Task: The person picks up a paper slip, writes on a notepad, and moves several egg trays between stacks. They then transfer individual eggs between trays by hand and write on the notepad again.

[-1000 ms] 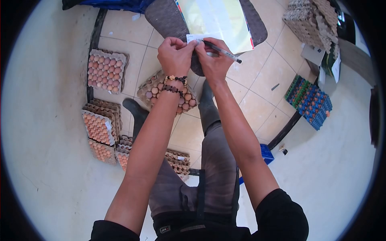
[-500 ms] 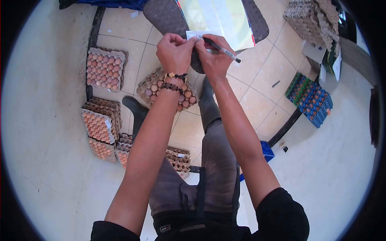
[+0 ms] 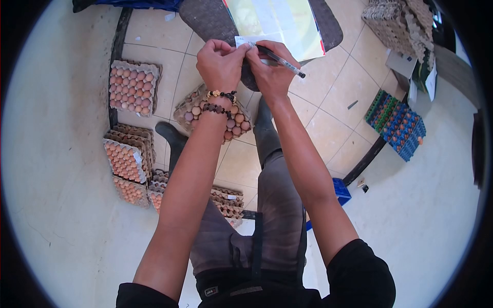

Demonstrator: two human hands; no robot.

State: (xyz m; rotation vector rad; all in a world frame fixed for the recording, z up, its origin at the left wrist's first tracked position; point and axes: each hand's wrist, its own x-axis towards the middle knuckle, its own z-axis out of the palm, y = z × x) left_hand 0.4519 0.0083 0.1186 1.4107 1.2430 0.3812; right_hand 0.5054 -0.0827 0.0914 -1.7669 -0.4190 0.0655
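At the top centre my left hand (image 3: 222, 64) is closed, its thumb and fingers pinching the edge of a small white paper (image 3: 242, 40) with writing on it. My right hand (image 3: 273, 69) touches the same paper just beside it, fingers closed, with a black and clear pen (image 3: 282, 62) lying across the hand, its end pointing down right. Behind the hands, a pale yellow sheet (image 3: 280, 25) lies on a dark brown woven surface (image 3: 208, 20). A tray of eggs (image 3: 195, 110) sits on the floor below my left wrist, partly hidden by it.
Egg trays (image 3: 133, 88) stand at the left, with more stacks (image 3: 123, 159) below. Blue and green trays (image 3: 398, 123) with eggs are at the right. Empty carton trays (image 3: 395, 25) are piled at the upper right. A blue object (image 3: 340, 191) is partly hidden by my right arm.
Both hands and the small paper have shifted slightly up and left in view. The pen stays in my right hand.
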